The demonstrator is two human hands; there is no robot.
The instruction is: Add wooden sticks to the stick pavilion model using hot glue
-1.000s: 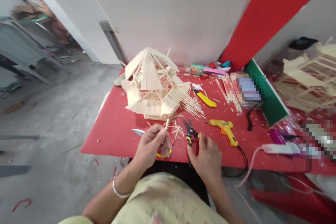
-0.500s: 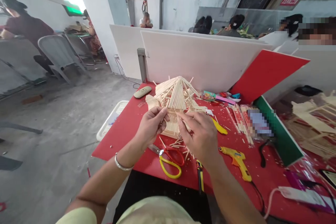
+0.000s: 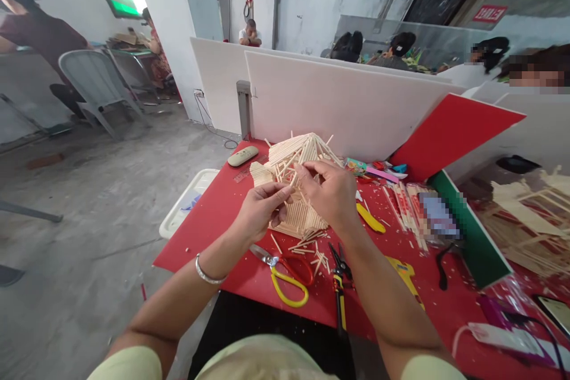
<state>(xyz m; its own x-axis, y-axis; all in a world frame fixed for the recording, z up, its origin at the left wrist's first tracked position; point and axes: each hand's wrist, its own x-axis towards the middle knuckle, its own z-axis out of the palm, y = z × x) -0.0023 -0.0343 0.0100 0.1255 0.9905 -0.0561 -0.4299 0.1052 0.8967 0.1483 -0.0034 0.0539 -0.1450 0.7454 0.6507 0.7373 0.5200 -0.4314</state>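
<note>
A small house-like model of pale wooden sticks, with a pitched roof, stands on the red table. My left hand is closed in a pinch before its front. Just above and to the right, my right hand pinches too, its fingertips close to the left ones. A thin wooden stick appears to run between both pinches; fingers and the model behind hide most of it. Loose cut sticks lie below the hands. Closer to me are red-and-yellow scissors and cutting pliers with black-and-yellow handles.
A yellow glue gun lies partly behind my right forearm. Packs of sticks and a green board are at right. White panels stand behind the table. A beige oval case sits at left; several people are farther off.
My right hand has moved up and left, over the model's roof front. My left hand has shifted slightly right. The pliers' jaws have come into sight, while my right forearm now covers part of the glue gun.
</note>
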